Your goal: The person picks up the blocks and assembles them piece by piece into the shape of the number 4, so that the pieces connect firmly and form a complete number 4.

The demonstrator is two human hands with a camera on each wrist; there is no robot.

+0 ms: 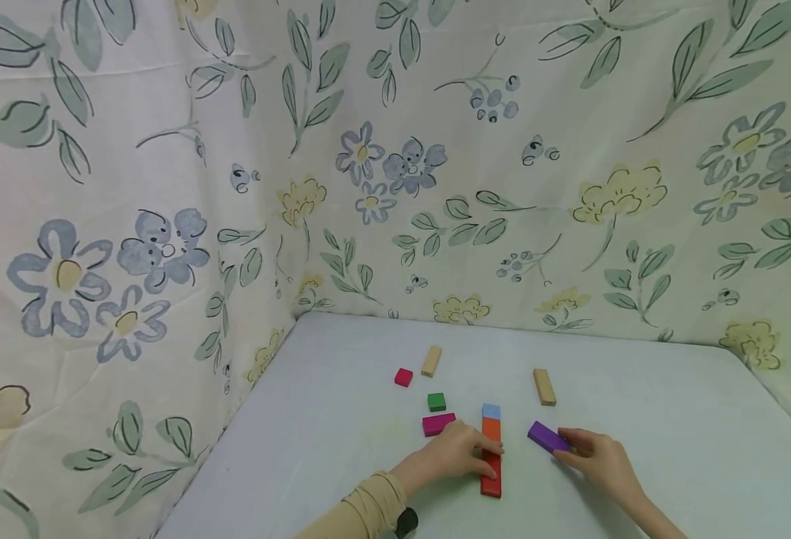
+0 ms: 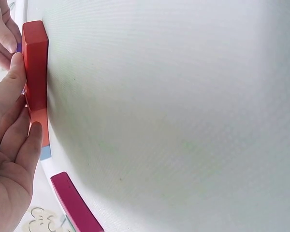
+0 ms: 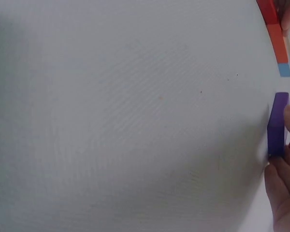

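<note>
In the head view a red block (image 1: 491, 483), an orange block (image 1: 492, 429) and a light blue block (image 1: 492, 411) lie end to end in a straight row. The left hand (image 1: 457, 451) pinches the row around the red and orange blocks, its thumb on one side and fingers on the other. To the right, the right hand (image 1: 597, 458) grips the near end of a purple block (image 1: 547, 436), which lies slanted. The left wrist view shows the red block (image 2: 36, 72) beside the left thumb; the right wrist view shows the purple block (image 3: 277, 125) between thumb and fingers.
Left of the row lie a magenta block (image 1: 438, 424), a green cube (image 1: 437, 402) and a small red block (image 1: 403, 377). Farther back are two plain wooden blocks (image 1: 432, 361). Floral cloth (image 1: 435, 247) hangs behind the white table (image 1: 314, 374). A dark object (image 1: 406, 522) sits near the left sleeve.
</note>
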